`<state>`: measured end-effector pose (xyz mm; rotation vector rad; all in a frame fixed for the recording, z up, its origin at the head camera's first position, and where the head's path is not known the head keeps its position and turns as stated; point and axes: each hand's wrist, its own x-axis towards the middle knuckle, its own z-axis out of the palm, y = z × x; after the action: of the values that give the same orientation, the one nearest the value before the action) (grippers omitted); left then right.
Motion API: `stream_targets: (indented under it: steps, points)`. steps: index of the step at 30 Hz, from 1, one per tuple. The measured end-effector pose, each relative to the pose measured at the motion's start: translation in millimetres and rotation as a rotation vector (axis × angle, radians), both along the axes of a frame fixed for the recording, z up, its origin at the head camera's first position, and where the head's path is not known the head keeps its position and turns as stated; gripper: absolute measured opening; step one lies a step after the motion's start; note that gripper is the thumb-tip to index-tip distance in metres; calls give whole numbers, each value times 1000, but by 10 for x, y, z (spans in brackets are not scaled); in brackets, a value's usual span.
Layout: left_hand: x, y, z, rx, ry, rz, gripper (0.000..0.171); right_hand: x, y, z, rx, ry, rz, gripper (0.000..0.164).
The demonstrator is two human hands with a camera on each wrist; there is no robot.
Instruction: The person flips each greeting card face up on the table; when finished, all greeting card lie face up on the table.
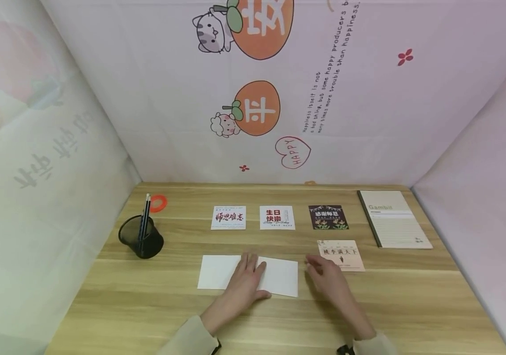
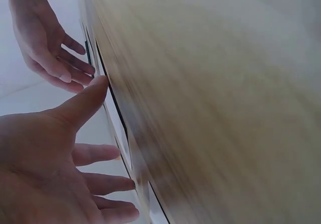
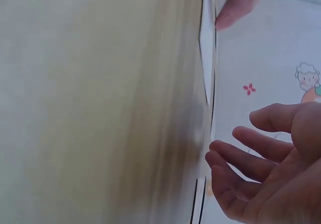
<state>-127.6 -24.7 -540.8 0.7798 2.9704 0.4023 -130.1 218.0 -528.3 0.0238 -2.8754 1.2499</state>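
A blank white paper card (image 1: 279,276), spread out in two panels with a crease near its middle, lies on the wooden table. My left hand (image 1: 246,282) rests on it around the crease, its fingers spread. Just off the card's right end is my right hand (image 1: 327,280), fingers loosely bent and nothing in them. Behind that hand lies a pale pink card with dark Chinese writing (image 1: 346,254), partly covered by it. In the right wrist view the fingers of the right hand (image 3: 271,169) are relaxed and apart.
Along the back lie a white card with red script (image 1: 228,218), a birthday card (image 1: 277,218) and a dark flowered card (image 1: 329,217). A notebook (image 1: 395,219) is at the right. At the left stand a black mesh pen cup (image 1: 146,244) with pencils and a red tape ring (image 1: 159,203).
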Motion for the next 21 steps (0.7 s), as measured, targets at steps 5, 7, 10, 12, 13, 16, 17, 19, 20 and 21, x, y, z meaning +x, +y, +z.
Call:
stream_targets:
  steps: [5,7,10,12,13,16,17,19,20,21]
  points:
    - [30,0,10,2,-5,2,79,42,-58,-3,44,13,23,28]
    - [37,-2,13,3,-7,1,79,56,-77,0,56,12,24,28]
    - [50,-4,24,4,-22,-5,77,79,-104,5,73,14,21,28]
    - [61,-3,37,12,-34,-9,75,95,-119,5,81,29,27,28]
    - [65,0,43,15,-39,-11,74,101,-128,4,82,37,30,28]
    - [72,11,59,14,-37,-15,72,120,-154,3,77,53,39,27]
    - [70,16,58,6,-32,-16,72,124,-164,4,72,53,41,27]
    - [66,25,52,-5,-20,-18,70,127,-185,4,62,50,41,27]
    - [65,29,53,-5,-11,-19,69,130,-194,6,57,50,42,27]
    - [63,33,47,-6,-4,-21,68,132,-203,7,54,52,43,27]
